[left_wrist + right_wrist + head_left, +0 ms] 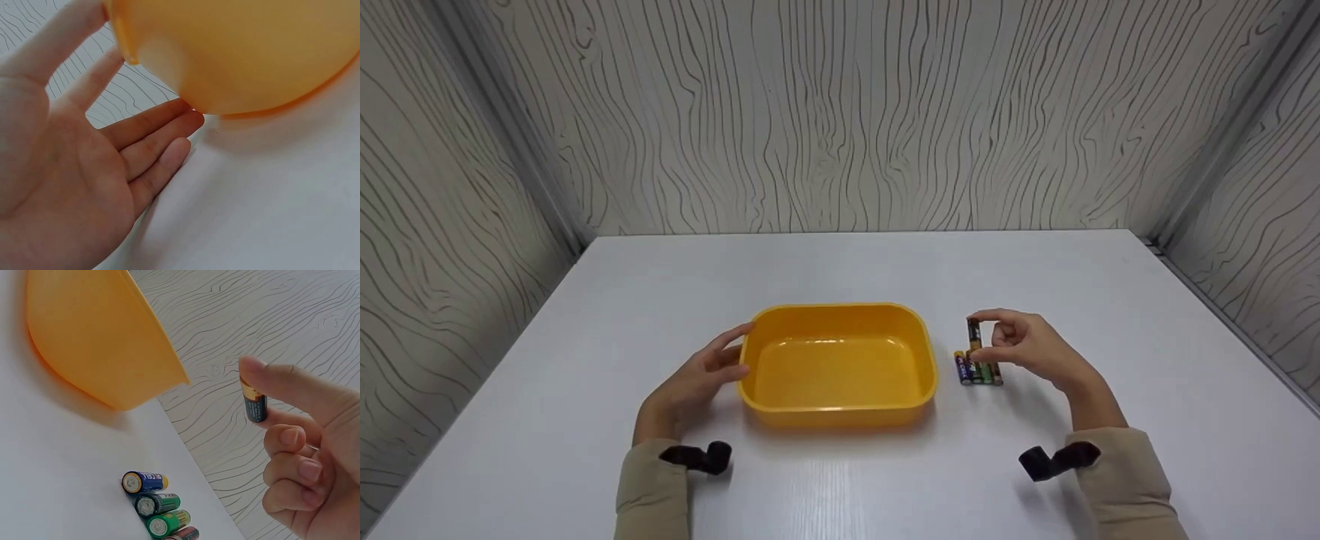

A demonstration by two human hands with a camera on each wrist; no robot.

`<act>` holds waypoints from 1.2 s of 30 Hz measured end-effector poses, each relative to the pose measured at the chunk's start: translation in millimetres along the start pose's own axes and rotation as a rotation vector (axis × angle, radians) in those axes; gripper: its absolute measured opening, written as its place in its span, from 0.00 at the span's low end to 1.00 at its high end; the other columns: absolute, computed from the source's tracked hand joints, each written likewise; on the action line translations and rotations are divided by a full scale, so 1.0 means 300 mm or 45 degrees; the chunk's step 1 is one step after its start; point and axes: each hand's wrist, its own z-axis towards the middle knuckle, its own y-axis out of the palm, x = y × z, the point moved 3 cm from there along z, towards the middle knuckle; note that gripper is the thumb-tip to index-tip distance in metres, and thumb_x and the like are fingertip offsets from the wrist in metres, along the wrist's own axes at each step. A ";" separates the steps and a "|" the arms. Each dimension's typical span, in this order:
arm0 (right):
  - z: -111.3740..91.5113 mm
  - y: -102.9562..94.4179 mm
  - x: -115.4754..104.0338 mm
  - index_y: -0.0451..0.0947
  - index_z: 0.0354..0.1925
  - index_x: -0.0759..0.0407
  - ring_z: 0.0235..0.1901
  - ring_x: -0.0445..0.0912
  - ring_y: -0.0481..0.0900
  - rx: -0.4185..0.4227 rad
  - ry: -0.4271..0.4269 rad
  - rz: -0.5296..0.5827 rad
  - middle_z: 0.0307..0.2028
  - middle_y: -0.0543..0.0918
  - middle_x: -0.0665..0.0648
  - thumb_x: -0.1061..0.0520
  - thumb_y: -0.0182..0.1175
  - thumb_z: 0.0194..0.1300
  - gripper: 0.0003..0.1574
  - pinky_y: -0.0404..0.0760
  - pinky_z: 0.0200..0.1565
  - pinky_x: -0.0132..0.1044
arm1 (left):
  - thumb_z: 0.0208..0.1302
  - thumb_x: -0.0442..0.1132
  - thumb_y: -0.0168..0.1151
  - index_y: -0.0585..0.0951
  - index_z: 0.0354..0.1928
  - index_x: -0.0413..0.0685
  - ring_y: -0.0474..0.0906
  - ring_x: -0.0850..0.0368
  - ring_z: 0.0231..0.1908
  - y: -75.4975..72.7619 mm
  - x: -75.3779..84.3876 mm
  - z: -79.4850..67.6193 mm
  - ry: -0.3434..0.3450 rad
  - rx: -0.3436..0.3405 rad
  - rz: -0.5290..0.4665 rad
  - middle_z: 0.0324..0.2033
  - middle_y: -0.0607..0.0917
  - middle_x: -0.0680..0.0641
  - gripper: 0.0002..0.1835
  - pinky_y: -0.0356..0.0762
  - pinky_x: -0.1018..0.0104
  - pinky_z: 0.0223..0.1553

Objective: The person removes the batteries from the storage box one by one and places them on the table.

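A yellow plastic basin (837,412) stands on the white table. My left hand (701,382) touches its left side, thumb and forefinger at the rim. In the left wrist view the fingers (154,126) are mostly straight against or close to the outer wall. Between the thumb and forefinger of my right hand (1039,349), a black and gold battery (255,402) is pinched above the table, right of the basin. The other right fingers are curled toward the palm. Below it lie several batteries in a row: a blue one (146,482), a dark green one (158,503), a bright green one (170,523) and a dark red-brown one (183,534).
Wood-grain panels (840,112) stand behind and beside the white table (840,270). Black wrist mounts (697,456) are strapped over the beige sleeves (652,487).
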 end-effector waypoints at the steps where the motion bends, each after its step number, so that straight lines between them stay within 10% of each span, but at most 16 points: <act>1: -0.001 -0.004 0.003 0.70 0.63 0.62 0.24 0.36 0.66 -0.001 0.005 0.007 0.22 0.70 0.44 0.49 0.72 0.53 0.42 0.71 0.29 0.26 | 0.59 0.52 0.66 0.64 0.68 0.75 0.58 0.47 0.73 -0.001 -0.001 0.000 -0.001 0.000 0.002 0.72 0.65 0.49 0.36 0.38 0.35 0.75; 8: -0.009 -0.030 0.031 0.69 0.63 0.62 0.21 0.35 0.62 0.000 0.005 0.021 0.21 0.70 0.43 0.51 0.72 0.53 0.42 0.64 0.23 0.26 | 0.66 0.45 0.60 0.56 0.74 0.62 0.58 0.43 0.73 0.001 0.001 0.005 0.132 -0.100 0.009 0.74 0.60 0.41 0.37 0.42 0.38 0.76; 16: -0.029 -0.073 0.100 0.68 0.64 0.64 0.20 0.34 0.61 -0.001 0.062 -0.059 0.20 0.68 0.42 0.51 0.72 0.53 0.44 0.63 0.22 0.28 | 0.60 0.51 0.66 0.62 0.69 0.73 0.60 0.47 0.72 0.003 -0.006 0.002 0.004 -0.002 -0.011 0.72 0.65 0.48 0.36 0.39 0.37 0.76; 36: -0.032 -0.063 0.223 0.68 0.64 0.66 0.20 0.35 0.62 -0.124 0.153 -0.164 0.19 0.68 0.45 0.55 0.72 0.51 0.44 0.62 0.23 0.27 | 0.61 0.50 0.65 0.61 0.71 0.72 0.60 0.46 0.72 -0.003 -0.004 0.001 0.040 -0.018 0.018 0.73 0.64 0.46 0.37 0.40 0.36 0.75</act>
